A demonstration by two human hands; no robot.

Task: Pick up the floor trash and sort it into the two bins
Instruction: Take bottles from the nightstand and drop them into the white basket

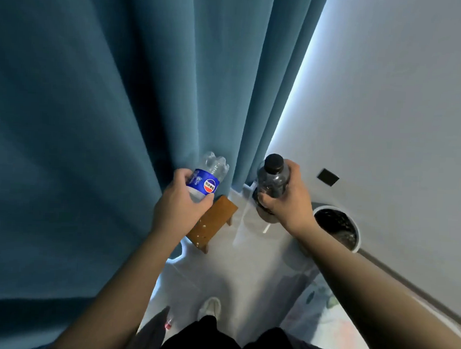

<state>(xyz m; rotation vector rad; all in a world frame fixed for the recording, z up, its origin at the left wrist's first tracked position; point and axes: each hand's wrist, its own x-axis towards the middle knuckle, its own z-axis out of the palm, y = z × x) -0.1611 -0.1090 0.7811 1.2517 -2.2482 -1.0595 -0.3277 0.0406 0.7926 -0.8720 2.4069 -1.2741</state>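
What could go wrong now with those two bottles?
The right hand hides much of the bin below it, so the dark bottle could miss. The left hand is full too, with the blue-label bottle, and the wooden stool stands close, easy to bump. A small bottle by the shoe might get stepped on.

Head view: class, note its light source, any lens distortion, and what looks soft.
Head view: daylight leaks past the curtain edge, glowing on the wall; the wide lens stretches both forearms; the floor by the shoe is washed out and soft; the blue-labelled bottle in the left hand and dark bottle in the right hand look sharper.
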